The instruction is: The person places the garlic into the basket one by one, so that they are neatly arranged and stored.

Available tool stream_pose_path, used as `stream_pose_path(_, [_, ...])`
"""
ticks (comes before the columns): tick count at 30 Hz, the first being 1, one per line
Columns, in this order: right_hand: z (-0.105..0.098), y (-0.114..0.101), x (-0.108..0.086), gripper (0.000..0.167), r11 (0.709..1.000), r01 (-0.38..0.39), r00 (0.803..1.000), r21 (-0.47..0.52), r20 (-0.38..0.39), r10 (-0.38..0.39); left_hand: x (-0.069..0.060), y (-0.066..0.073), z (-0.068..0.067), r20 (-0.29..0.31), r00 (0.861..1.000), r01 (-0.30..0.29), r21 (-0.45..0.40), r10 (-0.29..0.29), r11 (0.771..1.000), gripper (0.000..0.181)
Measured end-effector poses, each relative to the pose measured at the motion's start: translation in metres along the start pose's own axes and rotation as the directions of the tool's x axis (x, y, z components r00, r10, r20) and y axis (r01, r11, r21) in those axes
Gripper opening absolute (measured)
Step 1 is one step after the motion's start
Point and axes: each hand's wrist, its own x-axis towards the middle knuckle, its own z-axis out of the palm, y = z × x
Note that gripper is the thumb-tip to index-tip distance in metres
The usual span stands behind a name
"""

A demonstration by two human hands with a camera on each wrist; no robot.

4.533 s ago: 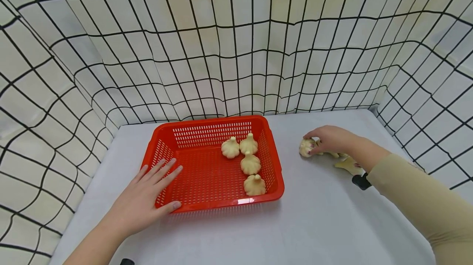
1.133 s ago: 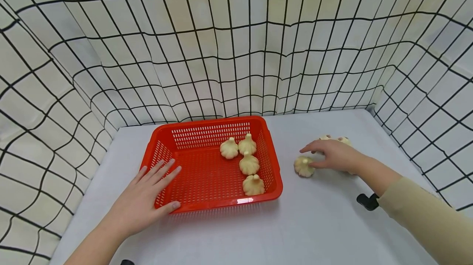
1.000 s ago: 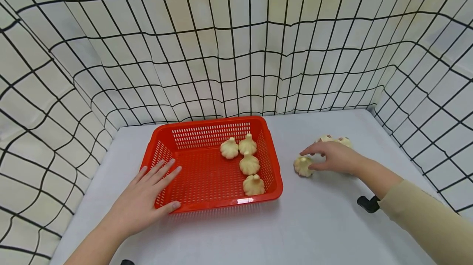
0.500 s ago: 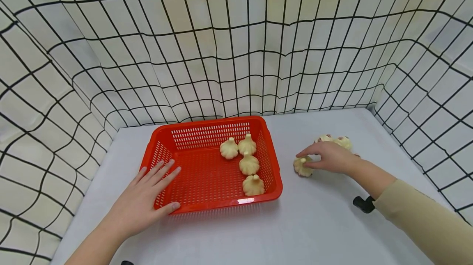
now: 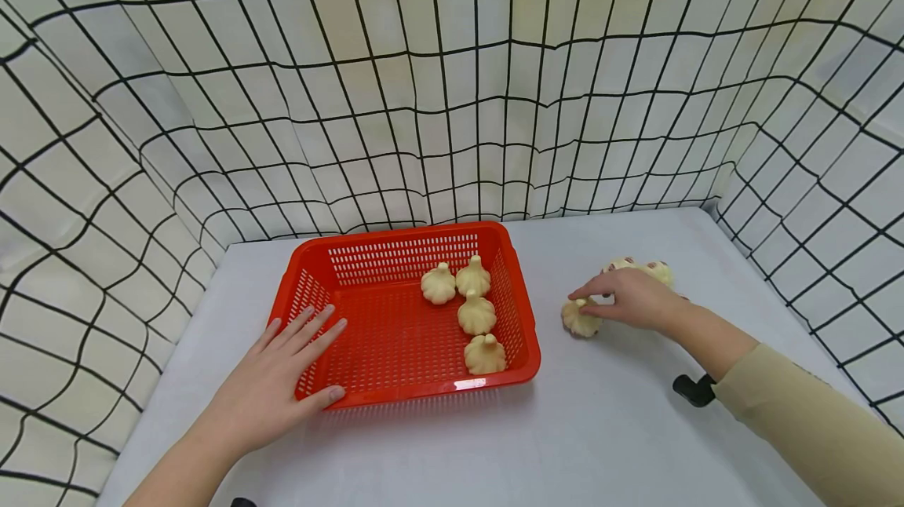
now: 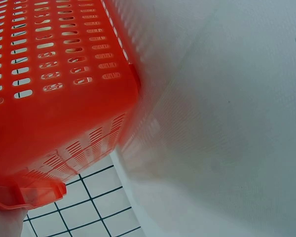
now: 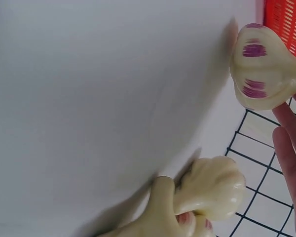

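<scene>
In the head view my right hand [image 5: 628,299] is right of the red basket, thumb and fingertips pinching the top of a pale garlic bulb [image 5: 582,321]. That bulb stands stem up on the white table. Purple streaks mark its side in the right wrist view, where the garlic bulb [image 7: 259,69] has fingers at its stem. My left hand [image 5: 268,385] lies with spread, straight fingers over the left front corner of the red plastic basket [image 5: 424,395]. Several garlic bulbs [image 5: 476,315] stand inside along the basket's right side.
Behind the right hand lie more garlic bulbs [image 5: 657,271], partly hidden by it; in the right wrist view one such garlic bulb [image 7: 214,187] lies on its side. White walls with black netting [image 5: 452,99] enclose the table at the back and sides.
Since the oldest frame a garlic bulb has come nearer and now stands upright. Over the last second the right fingers have closed onto its stem. The left hand has stayed still.
</scene>
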Motion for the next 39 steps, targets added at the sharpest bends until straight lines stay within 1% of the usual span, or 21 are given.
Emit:
stream_pose_path(5, [-0.008, -0.003, 0.000, 0.029, 0.998, -0.045, 0.998, 0.053, -0.042, 0.047, 0.000, -0.001, 0.001, 0.021, 1.000, 0.009, 0.011, -0.009, 1.000, 0.084])
stream_pose_path(7, [-0.012, -0.004, 0.000, 0.028, 0.995, -0.061, 0.997, 0.078, -0.051, 0.065, 0.001, -0.001, 0.001, 0.032, 0.999, 0.012, 0.011, -0.013, 1.000, 0.085])
stream_pose_path(10, [-0.017, -0.006, 0.001, 0.028, 0.993, -0.075, 0.995, 0.088, -0.059, 0.081, 0.001, -0.001, 0.000, 0.034, 0.999, 0.012, 0.009, -0.012, 1.000, 0.084])
stream_pose_path(19, [-0.042, -0.017, 0.016, 0.028, 0.998, -0.006, 0.993, 0.069, -0.115, 0.014, 0.001, -0.001, 0.001, 0.018, 1.000, 0.005, 0.007, -0.005, 1.000, 0.083])
stream_pose_path(22, [-0.051, -0.023, 0.023, 0.029, 0.997, -0.001, 0.992, 0.077, -0.125, 0.011, 0.001, -0.001, 0.001, 0.010, 1.000, 0.003, 0.009, -0.003, 1.000, 0.083])
stream_pose_path(27, [-0.064, -0.032, 0.037, 0.028, 0.998, 0.031, 0.990, 0.055, -0.137, -0.023, 0.001, 0.000, 0.000, 0.009, 1.000, 0.005, 0.005, -0.005, 1.000, 0.083])
stream_pose_path(30, [-0.070, -0.039, 0.048, 0.027, 0.997, 0.053, 0.990, 0.053, -0.135, -0.045, 0.001, 0.000, -0.001, 0.022, 1.000, 0.013, 0.001, -0.013, 1.000, 0.083])
stream_pose_path(34, [-0.078, -0.051, 0.061, 0.027, 0.995, 0.066, 0.991, 0.072, -0.123, -0.057, 0.001, 0.001, -0.001, 0.045, 0.999, 0.020, -0.005, -0.020, 1.000, 0.083])
stream_pose_path(39, [-0.084, -0.071, 0.079, 0.028, 0.993, 0.075, 0.994, 0.086, -0.088, -0.067, 0.001, 0.001, -0.002, 0.045, 0.999, 0.020, -0.008, -0.019, 1.000, 0.084])
